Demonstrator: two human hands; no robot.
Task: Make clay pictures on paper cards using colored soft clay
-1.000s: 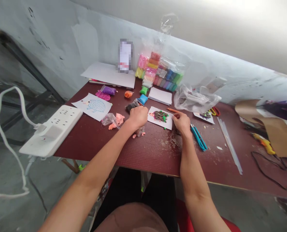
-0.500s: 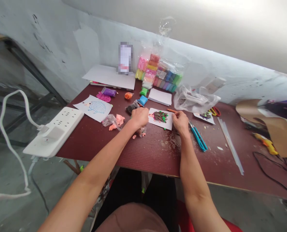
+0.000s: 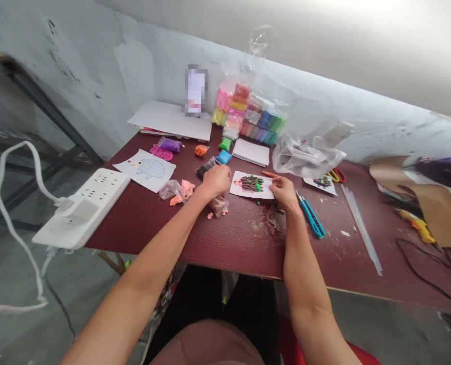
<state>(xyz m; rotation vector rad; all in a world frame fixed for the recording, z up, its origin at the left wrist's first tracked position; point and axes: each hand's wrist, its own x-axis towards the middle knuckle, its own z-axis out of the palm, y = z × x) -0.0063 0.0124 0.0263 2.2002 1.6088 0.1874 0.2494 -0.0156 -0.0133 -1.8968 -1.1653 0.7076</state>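
The left hand (image 3: 216, 181) and right hand (image 3: 285, 192) are bare, as are both forearms (image 3: 305, 268); a dusty-pink top (image 3: 206, 347) sits above black trousers (image 3: 210, 304).

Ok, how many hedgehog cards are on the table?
3: a blue-drawn one at left, a clay-covered one between the left hand and right hand, and a third by the scissors. Others could be hidden under the paper.

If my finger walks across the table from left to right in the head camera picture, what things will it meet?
Power strip, hedgehog drawing, left hand, clay hedgehog card, right hand, blue-handled tool, clear plastic strip, brown cardboard.
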